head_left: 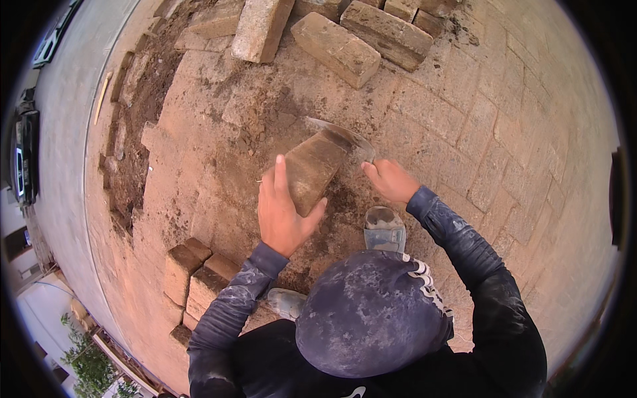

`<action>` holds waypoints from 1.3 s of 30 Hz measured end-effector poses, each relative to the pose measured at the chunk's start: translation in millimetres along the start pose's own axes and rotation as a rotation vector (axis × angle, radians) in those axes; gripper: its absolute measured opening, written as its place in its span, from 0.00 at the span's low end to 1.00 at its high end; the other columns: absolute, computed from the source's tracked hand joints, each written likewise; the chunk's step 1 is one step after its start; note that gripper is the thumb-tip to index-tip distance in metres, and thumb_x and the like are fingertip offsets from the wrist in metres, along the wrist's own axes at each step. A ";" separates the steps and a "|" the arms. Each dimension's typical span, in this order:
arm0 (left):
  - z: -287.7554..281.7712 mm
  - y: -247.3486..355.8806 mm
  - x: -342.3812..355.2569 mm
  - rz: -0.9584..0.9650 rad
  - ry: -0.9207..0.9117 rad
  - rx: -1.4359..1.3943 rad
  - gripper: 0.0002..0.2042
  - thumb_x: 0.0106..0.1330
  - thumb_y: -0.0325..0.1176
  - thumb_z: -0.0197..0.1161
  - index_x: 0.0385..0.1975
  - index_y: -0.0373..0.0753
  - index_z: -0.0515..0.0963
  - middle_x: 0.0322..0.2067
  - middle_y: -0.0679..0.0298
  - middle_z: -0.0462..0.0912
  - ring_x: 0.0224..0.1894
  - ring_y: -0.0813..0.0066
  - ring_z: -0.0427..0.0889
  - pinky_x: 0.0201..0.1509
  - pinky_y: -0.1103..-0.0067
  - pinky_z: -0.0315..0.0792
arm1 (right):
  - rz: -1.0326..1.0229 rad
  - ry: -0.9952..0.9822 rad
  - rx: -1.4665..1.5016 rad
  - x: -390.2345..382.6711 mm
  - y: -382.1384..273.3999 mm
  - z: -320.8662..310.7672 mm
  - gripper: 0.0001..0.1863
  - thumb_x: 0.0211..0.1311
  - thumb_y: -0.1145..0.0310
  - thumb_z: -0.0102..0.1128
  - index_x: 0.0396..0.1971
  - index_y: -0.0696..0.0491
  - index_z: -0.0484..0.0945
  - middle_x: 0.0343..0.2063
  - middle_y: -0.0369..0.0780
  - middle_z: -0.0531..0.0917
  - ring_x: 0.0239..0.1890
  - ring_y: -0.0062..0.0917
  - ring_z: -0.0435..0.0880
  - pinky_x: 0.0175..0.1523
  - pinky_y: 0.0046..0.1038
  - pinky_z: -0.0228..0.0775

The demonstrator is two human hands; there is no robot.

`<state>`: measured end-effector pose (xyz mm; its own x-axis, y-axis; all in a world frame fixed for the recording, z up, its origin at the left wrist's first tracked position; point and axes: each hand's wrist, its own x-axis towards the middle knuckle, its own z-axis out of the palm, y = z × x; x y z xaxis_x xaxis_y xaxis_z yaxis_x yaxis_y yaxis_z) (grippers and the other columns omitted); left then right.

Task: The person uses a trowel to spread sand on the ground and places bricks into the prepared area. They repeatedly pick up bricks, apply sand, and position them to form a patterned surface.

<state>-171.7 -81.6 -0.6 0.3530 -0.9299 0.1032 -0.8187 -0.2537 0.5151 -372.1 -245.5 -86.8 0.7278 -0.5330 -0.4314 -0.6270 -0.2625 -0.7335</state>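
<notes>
A brown, dirt-covered paving brick (306, 174) stands tilted over loose soil in front of me. My left hand (285, 215) holds its near left side, index finger stretched along it and thumb at the near corner. My right hand (393, 180) is closed round a trowel-like tool (360, 147), whose handle is mostly hidden in the fist. The tool's thin grey blade lies along the far end of the brick and seems to touch it. Both sleeves are dark blue and dusty.
Several loose bricks (337, 50) lie at the far side, with a smaller brick stack (199, 275) at left. A soil trench (142, 119) runs along the paving's left edge. Laid pavers (488, 119) spread to the right. A sandaled foot (385, 229) stands near my right hand.
</notes>
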 end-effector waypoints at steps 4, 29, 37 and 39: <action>-18.6 6.4 31.5 -0.018 -0.197 0.073 0.43 0.54 0.48 0.74 0.70 0.44 0.62 0.50 0.48 0.78 0.44 0.48 0.83 0.45 0.61 0.78 | 0.244 -0.088 0.183 2.6 0.1 5.1 0.33 0.76 0.49 0.44 0.23 0.67 0.75 0.22 0.62 0.77 0.29 0.58 0.79 0.39 0.52 0.69; -26.2 -40.0 65.8 -0.437 -0.171 -0.240 0.32 0.72 0.51 0.62 0.70 0.43 0.61 0.59 0.44 0.73 0.57 0.57 0.77 0.55 0.65 0.75 | 0.185 0.138 0.277 -10.9 -24.2 39.9 0.31 0.78 0.49 0.42 0.27 0.65 0.73 0.19 0.60 0.77 0.27 0.59 0.79 0.37 0.53 0.70; -38.6 -13.8 113.4 0.283 -0.434 0.169 0.52 0.45 0.52 0.82 0.72 0.45 0.61 0.71 0.45 0.58 0.72 0.43 0.61 0.70 0.58 0.65 | 0.229 0.154 0.380 -10.7 -1.0 53.6 0.33 0.77 0.47 0.43 0.25 0.65 0.72 0.20 0.60 0.78 0.30 0.57 0.81 0.39 0.51 0.72; -35.3 -4.3 124.6 0.323 -0.471 0.192 0.57 0.36 0.49 0.86 0.71 0.45 0.61 0.69 0.46 0.62 0.70 0.45 0.64 0.68 0.60 0.68 | 0.210 0.124 0.475 -13.6 -3.3 56.6 0.33 0.77 0.46 0.44 0.25 0.65 0.71 0.20 0.59 0.78 0.29 0.57 0.81 0.37 0.49 0.72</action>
<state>-108.2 -186.9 40.1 -0.1298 -0.9747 -0.1820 -0.9339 0.0585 0.3527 -364.2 -191.9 -108.3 0.5437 -0.6338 -0.5502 -0.5399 0.2378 -0.8074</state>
